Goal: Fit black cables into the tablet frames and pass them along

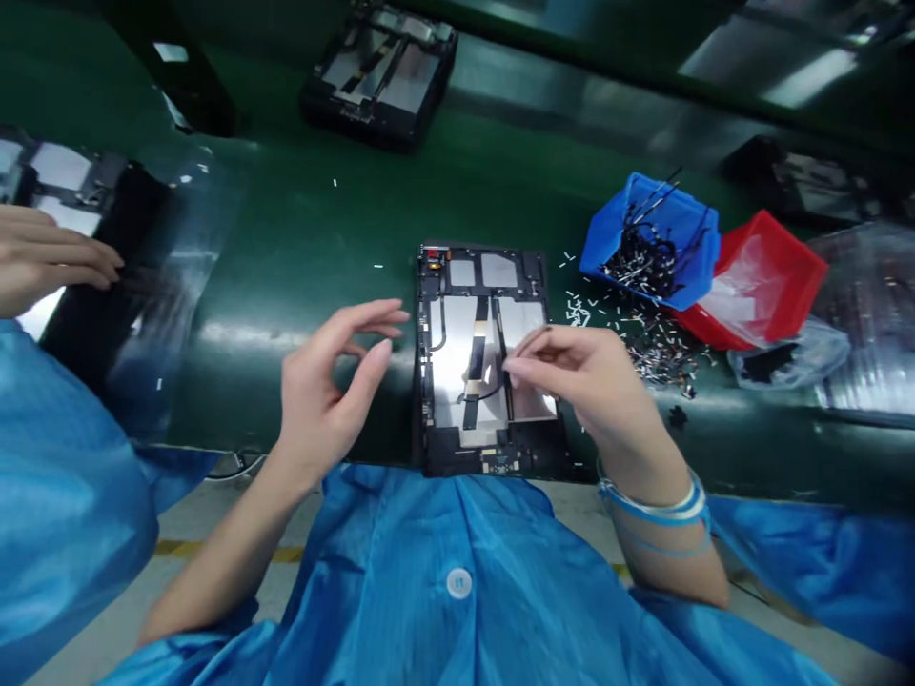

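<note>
An opened tablet chassis (pixel 464 286) lies flat on the green belt right in front of me, its silver plates and black flex cables showing. My right hand (pixel 593 381) rests over its right half, fingers pinched together at a thin cable or strip near the middle; what sits in the pinch is too small to name. My left hand (pixel 333 386) hovers just left of the chassis, fingers apart and curled, holding nothing.
A blue bin (pixel 686 243) of small dark parts and a red bin (pixel 779 272) stand at the right, loose parts scattered before them. Another chassis (pixel 378 71) lies farther up the belt. A co-worker's hand (pixel 50 262) touches a device at the left.
</note>
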Available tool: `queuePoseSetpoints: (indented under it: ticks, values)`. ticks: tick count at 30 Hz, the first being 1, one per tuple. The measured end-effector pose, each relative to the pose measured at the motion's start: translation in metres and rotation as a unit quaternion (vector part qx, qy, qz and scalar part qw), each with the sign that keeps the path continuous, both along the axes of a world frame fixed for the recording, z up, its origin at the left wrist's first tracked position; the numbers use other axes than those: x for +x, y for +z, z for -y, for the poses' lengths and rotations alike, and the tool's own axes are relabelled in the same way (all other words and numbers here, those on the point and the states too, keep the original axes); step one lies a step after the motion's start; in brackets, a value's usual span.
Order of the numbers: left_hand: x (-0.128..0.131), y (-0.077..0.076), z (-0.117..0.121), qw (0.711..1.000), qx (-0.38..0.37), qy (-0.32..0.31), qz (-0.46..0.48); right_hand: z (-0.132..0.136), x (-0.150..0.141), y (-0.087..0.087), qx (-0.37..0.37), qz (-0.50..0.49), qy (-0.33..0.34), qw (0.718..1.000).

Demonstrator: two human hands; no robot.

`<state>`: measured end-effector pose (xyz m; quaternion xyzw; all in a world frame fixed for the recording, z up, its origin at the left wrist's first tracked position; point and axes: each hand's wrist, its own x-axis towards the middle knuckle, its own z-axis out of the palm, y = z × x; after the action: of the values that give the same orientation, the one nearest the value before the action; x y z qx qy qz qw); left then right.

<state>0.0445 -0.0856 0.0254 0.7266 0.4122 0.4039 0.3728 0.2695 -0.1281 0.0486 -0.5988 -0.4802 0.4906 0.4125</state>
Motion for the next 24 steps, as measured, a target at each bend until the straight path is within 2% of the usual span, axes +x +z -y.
queuePoseSetpoints:
  ticks: [2, 3, 5, 10, 15, 24]
  values:
    - [-0.017, -0.013, 0.004, 0.985, 0.132, 0.019, -0.107, -0.018, -0.012, 0.000, -0.068, -0.014, 0.043, 0.997]
    - [-0.022, -0.020, 0.006, 0.972, 0.177, 0.001, -0.154, -0.027, -0.017, -0.001, -0.087, -0.012, 0.052, 0.995]
    - [-0.026, -0.029, 0.007, 0.951, 0.217, -0.052, -0.217, -0.042, -0.025, -0.002, -0.100, 0.012, 0.054, 0.993]
    - [-0.025, -0.034, 0.006, 0.929, 0.229, -0.116, -0.265, -0.065, -0.028, -0.003, -0.099, 0.111, 0.073, 0.986]
    - [-0.024, -0.032, 0.004, 0.906, 0.247, -0.157, -0.305, -0.070, -0.028, -0.004, -0.116, 0.154, 0.109, 0.975]
    - [-0.024, -0.030, 0.006, 0.903, 0.269, -0.138, -0.305, -0.064, -0.030, -0.008, -0.088, 0.197, 0.088, 0.972]
